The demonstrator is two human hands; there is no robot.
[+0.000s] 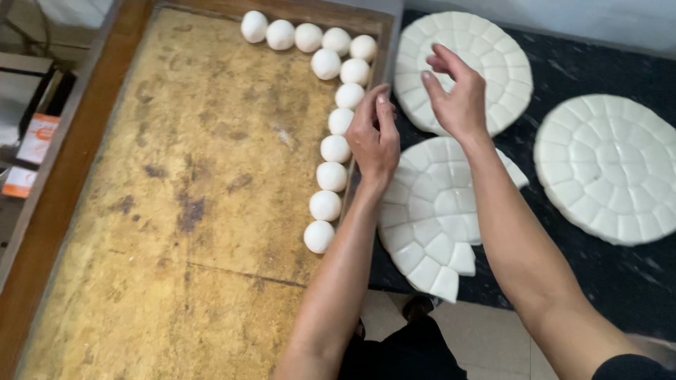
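Observation:
My left hand [373,137] hovers at the right rim of a big wooden tray [176,211], fingers loosely curled, next to a column of white dough balls [335,148]; I cannot see anything held in it. My right hand [458,95] is raised above a round white dough disc [493,53] scored into small pieces, fingers spread and holding nothing. Below both hands lies a second scored disc [429,225] with pieces gone from its edge. More dough balls [308,36] run along the tray's far edge.
A third scored dough disc [609,169] lies at the right on the dark stone counter [620,281]. The tray's worn yellow-brown floor is bare to the left. Boxes and clutter [32,148] sit beyond the tray's left rim. Tiled floor shows below.

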